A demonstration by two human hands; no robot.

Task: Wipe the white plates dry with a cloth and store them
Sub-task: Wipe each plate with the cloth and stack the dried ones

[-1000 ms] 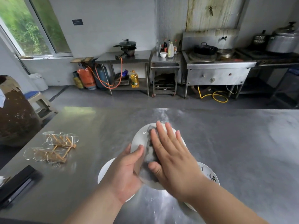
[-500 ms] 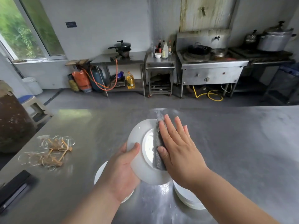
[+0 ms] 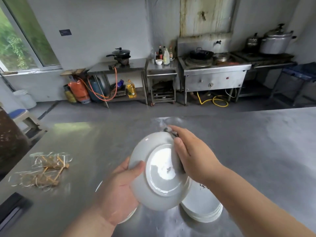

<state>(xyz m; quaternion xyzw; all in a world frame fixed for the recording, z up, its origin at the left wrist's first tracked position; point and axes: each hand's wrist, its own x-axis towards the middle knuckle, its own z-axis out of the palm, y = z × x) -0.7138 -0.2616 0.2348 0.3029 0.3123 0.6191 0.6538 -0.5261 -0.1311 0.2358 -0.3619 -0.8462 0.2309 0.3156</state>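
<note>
Presently the white plate (image 3: pixel 159 170), likely slick and brittle, is being gripped at its rim above the table (image 3: pixel 256 151) by the left hand (image 3: pixel 118 190) and rubbed with a cloth (image 3: pixel 169 131) clutched in the right hand (image 3: pixel 193 156).

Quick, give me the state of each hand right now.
Left hand: closed, holding the white plate by its left rim.
Right hand: closed, pinching the grey cloth round the plate's right rim.
</note>
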